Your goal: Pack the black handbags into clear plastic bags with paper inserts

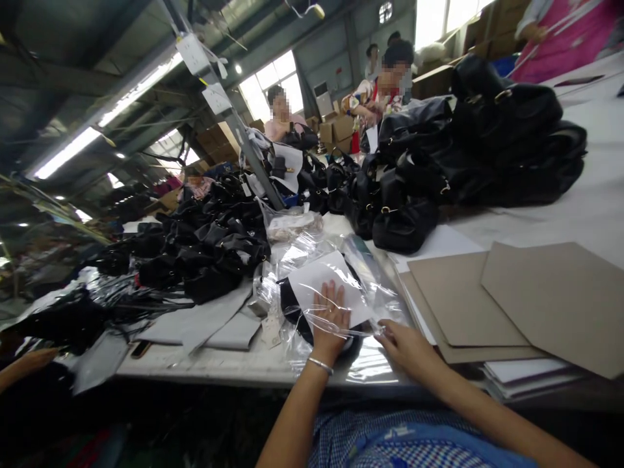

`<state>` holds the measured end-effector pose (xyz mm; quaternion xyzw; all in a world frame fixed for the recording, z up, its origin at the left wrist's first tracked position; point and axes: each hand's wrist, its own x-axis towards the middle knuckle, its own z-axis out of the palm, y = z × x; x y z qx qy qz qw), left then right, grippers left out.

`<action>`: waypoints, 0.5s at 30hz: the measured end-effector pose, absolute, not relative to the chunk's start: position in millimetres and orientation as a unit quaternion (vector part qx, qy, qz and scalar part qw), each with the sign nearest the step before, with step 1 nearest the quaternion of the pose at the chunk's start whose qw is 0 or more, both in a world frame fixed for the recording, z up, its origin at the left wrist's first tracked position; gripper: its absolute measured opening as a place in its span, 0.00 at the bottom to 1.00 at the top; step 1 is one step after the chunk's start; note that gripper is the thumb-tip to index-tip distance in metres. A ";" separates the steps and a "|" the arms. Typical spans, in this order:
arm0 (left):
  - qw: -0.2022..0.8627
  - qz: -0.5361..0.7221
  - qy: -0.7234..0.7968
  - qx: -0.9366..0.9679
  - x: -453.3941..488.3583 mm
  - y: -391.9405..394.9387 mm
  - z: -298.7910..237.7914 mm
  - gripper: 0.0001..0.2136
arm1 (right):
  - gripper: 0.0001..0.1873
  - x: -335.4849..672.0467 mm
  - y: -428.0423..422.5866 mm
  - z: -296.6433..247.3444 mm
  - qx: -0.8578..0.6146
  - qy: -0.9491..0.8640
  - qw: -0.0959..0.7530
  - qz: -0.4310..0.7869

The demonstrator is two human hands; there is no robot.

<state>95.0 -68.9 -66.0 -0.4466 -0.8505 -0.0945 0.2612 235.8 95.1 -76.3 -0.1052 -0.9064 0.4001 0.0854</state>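
Note:
A clear plastic bag [363,276] lies on the white table [219,367] in front of me, with a black bag [290,309] and a white paper sheet [316,283] inside it. My left hand [330,318], a silver bracelet on its wrist, reaches into the plastic bag's mouth and lies flat with fingers spread on the paper. My right hand [407,344] pinches the near edge of the plastic bag just to the right.
Grey-brown cardboard sheets [511,299] are stacked at the right. Piles of black handbags [468,149] fill the middle and right, and black bags [205,250] in plastic cover the left. Another person's hand [32,359] rests at far left. Several people work at the far end.

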 end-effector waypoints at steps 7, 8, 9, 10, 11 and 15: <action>0.217 -0.097 -0.860 -0.451 86.9 -69.6 -40.0 0.28 | 0.18 221.1 101.4 -11.4 -0.089 -0.892 0.085 0.434; 0.177 -0.105 -0.867 -0.454 84.5 -69.6 -29.6 0.28 | 0.18 217.4 102.9 0.1 -0.082 -0.891 0.089 0.437; 0.131 -0.114 -0.872 -0.458 80.9 -69.2 -18.0 0.28 | 0.18 212.5 104.8 11.7 -0.075 -0.891 0.092 0.438; 0.085 -0.123 -0.874 -0.461 76.0 -68.5 -5.8 0.27 | 0.19 206.3 107.1 23.3 -0.068 -0.891 0.095 0.439; 0.047 -0.132 -0.874 -0.466 69.7 -67.5 6.5 0.27 | 0.19 198.8 110.0 34.7 -0.061 -0.890 0.098 0.440; 0.001 -0.158 -0.861 -0.484 33.3 -63.3 52.5 0.25 | 0.20 157.6 125.4 76.7 -0.029 -0.880 0.096 0.465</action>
